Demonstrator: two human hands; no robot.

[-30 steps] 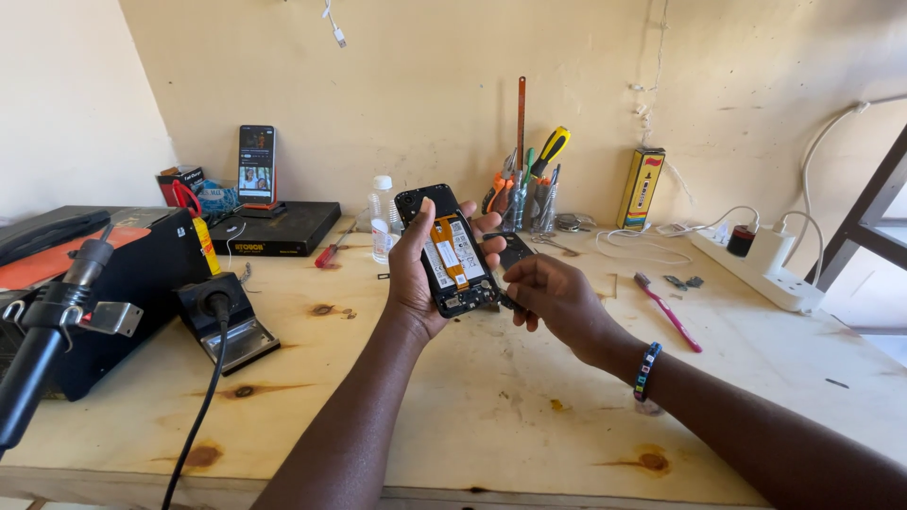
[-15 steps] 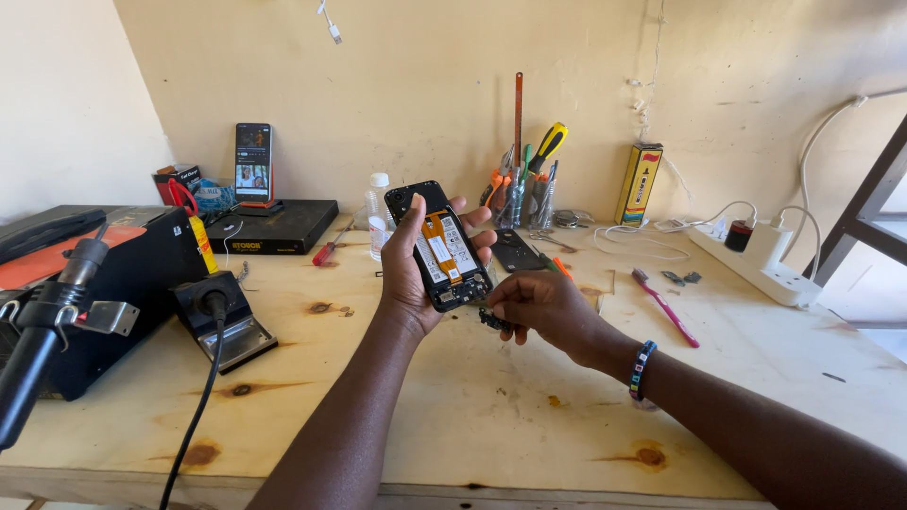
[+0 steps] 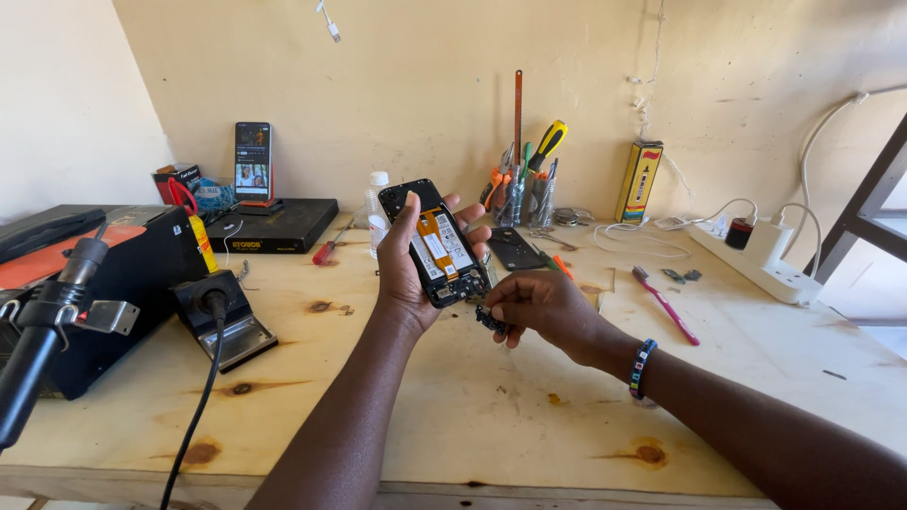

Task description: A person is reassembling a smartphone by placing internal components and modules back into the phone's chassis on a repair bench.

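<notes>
— Black and orange, that's what shows first: an opened smartphone (image 3: 436, 244), back cover off, with orange flex ribbons running down its insides, held up above the wooden workbench (image 3: 472, 416).

— Which hand has it?

— Left hand (image 3: 408, 274). Fingers wrapped round the edges, thumb along the near side, gripping it firmly. Its long axis runs from upper left to lower right, lower end tipped toward the other hand.

— And the right hand (image 3: 539, 304)?

— Just below and to the right of the phone's lower end, fingertips pressed together on a small dark part (image 3: 490, 319); I can't make out what it is. That part sits right beside the phone's bottom edge, so the right hand is nearer that end.

— Around them?

— Removed back cover (image 3: 516, 248) lies flat behind, a pink toothbrush (image 3: 664, 304) off to the right, a cup of tools (image 3: 518, 194) by the wall, a soldering iron stand (image 3: 223, 316) to the left.
</notes>
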